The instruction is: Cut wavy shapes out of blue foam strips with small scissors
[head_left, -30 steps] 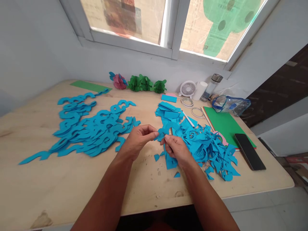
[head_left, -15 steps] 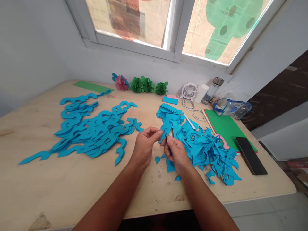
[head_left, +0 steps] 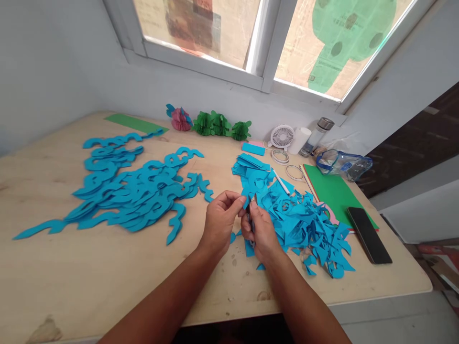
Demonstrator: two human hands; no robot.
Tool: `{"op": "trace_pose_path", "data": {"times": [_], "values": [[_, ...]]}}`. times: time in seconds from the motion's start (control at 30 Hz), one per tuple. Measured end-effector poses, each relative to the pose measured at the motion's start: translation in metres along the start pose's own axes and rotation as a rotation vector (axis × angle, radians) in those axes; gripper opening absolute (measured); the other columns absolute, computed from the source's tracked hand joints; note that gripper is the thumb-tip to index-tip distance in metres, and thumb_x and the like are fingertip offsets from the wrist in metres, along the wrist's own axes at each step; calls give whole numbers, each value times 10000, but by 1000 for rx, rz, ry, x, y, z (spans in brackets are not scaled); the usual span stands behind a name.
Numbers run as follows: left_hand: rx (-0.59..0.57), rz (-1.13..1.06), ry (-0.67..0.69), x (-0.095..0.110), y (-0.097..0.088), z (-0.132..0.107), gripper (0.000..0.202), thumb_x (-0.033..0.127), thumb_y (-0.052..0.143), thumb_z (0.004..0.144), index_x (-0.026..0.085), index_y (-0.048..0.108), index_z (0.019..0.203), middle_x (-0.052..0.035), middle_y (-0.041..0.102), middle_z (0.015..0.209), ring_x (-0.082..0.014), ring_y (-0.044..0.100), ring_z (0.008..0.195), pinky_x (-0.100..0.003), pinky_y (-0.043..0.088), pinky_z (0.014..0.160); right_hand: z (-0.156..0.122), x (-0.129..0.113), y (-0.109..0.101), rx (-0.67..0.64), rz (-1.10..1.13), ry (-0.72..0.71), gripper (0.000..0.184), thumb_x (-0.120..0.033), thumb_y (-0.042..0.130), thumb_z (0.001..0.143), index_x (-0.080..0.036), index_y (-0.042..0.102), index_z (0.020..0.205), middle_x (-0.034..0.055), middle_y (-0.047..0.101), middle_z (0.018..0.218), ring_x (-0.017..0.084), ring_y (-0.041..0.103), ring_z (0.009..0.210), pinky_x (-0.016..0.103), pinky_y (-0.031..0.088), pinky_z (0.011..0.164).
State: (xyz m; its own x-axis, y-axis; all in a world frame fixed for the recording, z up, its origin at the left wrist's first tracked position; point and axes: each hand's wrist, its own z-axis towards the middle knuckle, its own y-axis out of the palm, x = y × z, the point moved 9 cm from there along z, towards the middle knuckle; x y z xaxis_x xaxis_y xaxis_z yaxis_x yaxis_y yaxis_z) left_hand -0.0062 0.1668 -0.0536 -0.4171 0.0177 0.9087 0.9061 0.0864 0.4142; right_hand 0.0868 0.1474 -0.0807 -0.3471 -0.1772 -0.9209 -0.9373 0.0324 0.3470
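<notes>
My left hand (head_left: 220, 223) pinches the edge of a curved blue paper cut-out (head_left: 255, 182) with its fingertips. My right hand (head_left: 261, 230) grips a small dark-tipped cutting tool (head_left: 252, 224), mostly hidden by my fingers, so its exact kind is unclear. Both hands meet just left of a heap of torn blue paper scraps (head_left: 304, 224). A large mass of curvy blue cut strips (head_left: 132, 191) lies on the wooden table (head_left: 107, 277) left of my hands. A stack of blue paper strips (head_left: 248, 167) sits behind them.
A white pen (head_left: 280, 181) lies by the scraps. To the right are green card sheets (head_left: 333, 193) and a black phone (head_left: 369, 235). Along the wall stand paper honeycomb decorations (head_left: 218, 125), a small white fan (head_left: 282, 136), a bottle (head_left: 315, 137) and a clear pouch (head_left: 344, 165).
My hands have come closer together and risen slightly, with the dark-tipped tool now held in my right hand. The view has drifted, shifting the table slightly left.
</notes>
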Motion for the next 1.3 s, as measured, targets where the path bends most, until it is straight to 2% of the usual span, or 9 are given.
{"op": "trace_pose_path", "data": {"times": [0.43,0.67,0.97,1.3], "values": [[20,7,15,2,-1,-1,150,264,682,691,172,579,633,50,504,493,-98,470,498,-225,400,537,1,1,0,-6,-3,-21,472,-601,561,787,-180,488,586,-77,382,399,47,234,333,198,130,334],[38,14,8,3,-2,-2,158,263,682,684,173,572,615,41,518,509,-99,466,489,-228,393,528,2,4,-2,11,-22,-17,487,-634,558,766,-191,478,581,-75,378,405,55,227,337,206,138,335],[21,-33,-50,-2,0,-2,171,281,682,689,182,563,616,54,494,488,-98,453,451,-234,388,491,2,3,-2,20,-1,-29,463,-616,579,763,-180,521,616,-80,384,393,55,249,333,198,158,335],[20,-92,-65,-2,1,-2,131,229,683,656,171,578,603,51,486,469,-95,446,471,-225,384,511,2,2,-2,17,-28,-30,462,-626,592,736,-176,535,650,-93,380,382,52,249,323,197,160,341]]}}
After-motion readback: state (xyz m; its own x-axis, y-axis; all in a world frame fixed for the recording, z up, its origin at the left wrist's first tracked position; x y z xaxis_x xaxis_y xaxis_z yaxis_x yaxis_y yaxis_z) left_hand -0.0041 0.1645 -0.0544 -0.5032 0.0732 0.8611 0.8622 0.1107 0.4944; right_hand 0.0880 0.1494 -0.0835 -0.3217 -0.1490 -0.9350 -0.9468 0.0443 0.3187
